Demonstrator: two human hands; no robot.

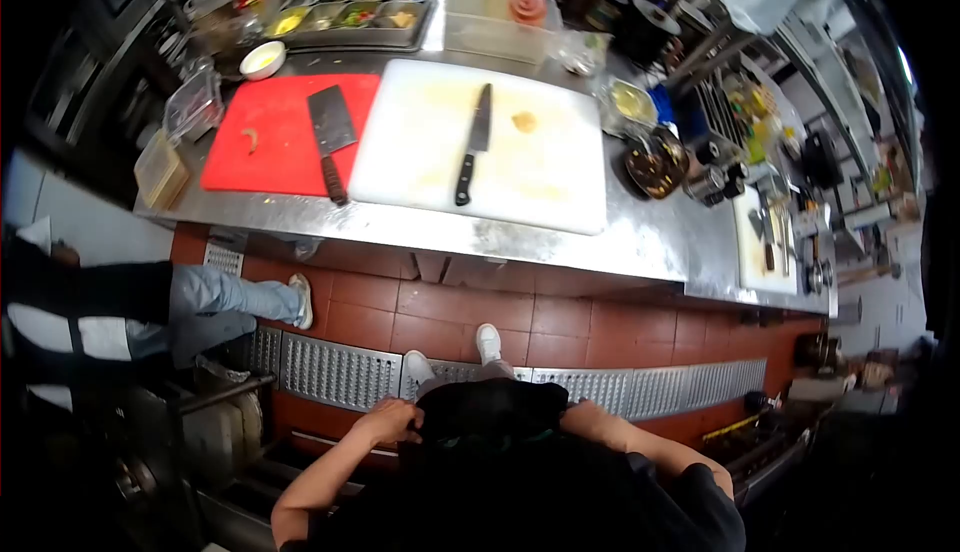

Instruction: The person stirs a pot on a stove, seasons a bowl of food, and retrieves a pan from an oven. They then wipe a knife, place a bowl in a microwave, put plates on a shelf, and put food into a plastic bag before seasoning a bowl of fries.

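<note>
My left hand point(393, 420) is at my waist, its fingers curled in against the black clothing point(490, 412) at my front. At the other side of my waist is my right hand point(580, 418); its fingers are hidden by the cloth. Both hands are well away from the counter. A chef's knife point(476, 144) with a black handle lies on the white cutting board point(420, 122), beside a small tan piece of food point(524, 122). On the red cutting board point(280, 122) a cleaver point(332, 132) rests with its brown handle over the front edge, right of a small curved scrap point(251, 140).
Behind the boards stand a metal tray of ingredients point(350, 18), a white bowl point(263, 60) and a bin of squeeze bottles point(500, 27). A dark bowl point(657, 163) sits to the right. Another person point(130, 307) is at the left. Metal floor grates point(340, 367) run underfoot.
</note>
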